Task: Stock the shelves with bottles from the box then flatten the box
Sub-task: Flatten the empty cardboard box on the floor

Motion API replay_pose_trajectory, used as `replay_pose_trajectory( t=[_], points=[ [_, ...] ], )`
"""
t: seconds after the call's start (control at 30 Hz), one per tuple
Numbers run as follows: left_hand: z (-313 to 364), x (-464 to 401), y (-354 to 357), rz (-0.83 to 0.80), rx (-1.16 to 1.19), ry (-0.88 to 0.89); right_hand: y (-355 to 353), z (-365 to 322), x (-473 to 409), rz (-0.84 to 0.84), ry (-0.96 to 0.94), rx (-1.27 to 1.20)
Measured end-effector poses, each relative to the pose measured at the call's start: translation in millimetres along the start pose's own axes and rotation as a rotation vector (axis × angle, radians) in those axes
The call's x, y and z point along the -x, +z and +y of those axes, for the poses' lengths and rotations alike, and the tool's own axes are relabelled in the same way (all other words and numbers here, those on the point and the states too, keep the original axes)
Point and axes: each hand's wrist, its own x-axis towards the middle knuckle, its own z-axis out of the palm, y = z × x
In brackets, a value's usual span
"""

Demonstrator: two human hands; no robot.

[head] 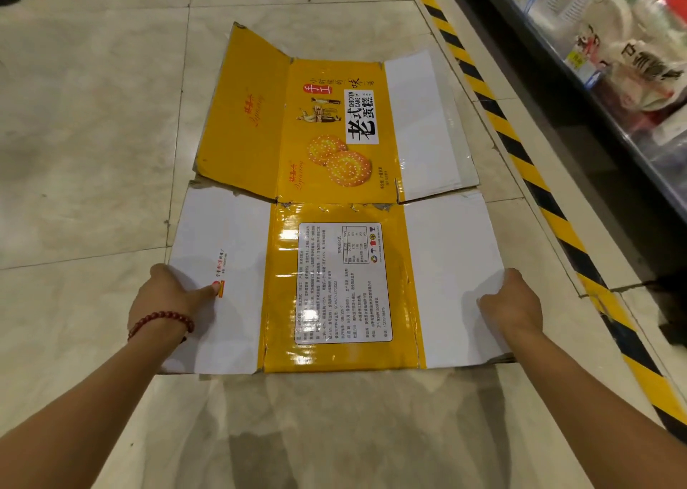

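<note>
- Head view: the glossy yellow-and-white cardboard box [334,206] lies flattened on the pale tiled floor [93,116], beside the shelf [613,60].
- The left hand [167,297] and right hand [511,302] grip its near white flaps, fingers curled over the edges.

Warm overhead light gives an even, fairly bright picture. White glare streaks the glossy box [334,276] at centre. A soft shadow darkens the floor [93,135] toward 6 o'clock. The shelves [613,60] at 2 o'clock are blurred, and straight lines bow near the edges.

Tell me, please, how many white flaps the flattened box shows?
3: near-left flap under the left hand, near-right flap under the right hand, far-right flap. None seems hidden.
</note>
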Motion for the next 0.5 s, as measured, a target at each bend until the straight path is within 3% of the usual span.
replay_pose_trajectory(
  t=[0.13,0.2,0.27,0.33,0.5],
  points=[
    [-3.8,19.4,-3.8,-0.075,-0.052,-0.057,1.2,19.5,19.4,-0.032,0.028,-0.002],
    [-4.2,28.7,-1.8,-0.023,-0.231,0.021,2.5,27.6,29.1,-0.049,0.007,0.015],
    [3.1,39.4,5.3,0.006,-0.415,0.218,4.7,33.7,38.5,-0.079,-0.021,0.083],
    [18.4,54.0,22.9,-0.073,-0.503,0.431,9.7,39.5,50.5,-0.156,-0.047,0.141],
    [66.8,108.2,90.1,-0.336,-0.48,0.806,32.0,62.1,83.7,-0.342,-0.245,0.319]
  ],
)
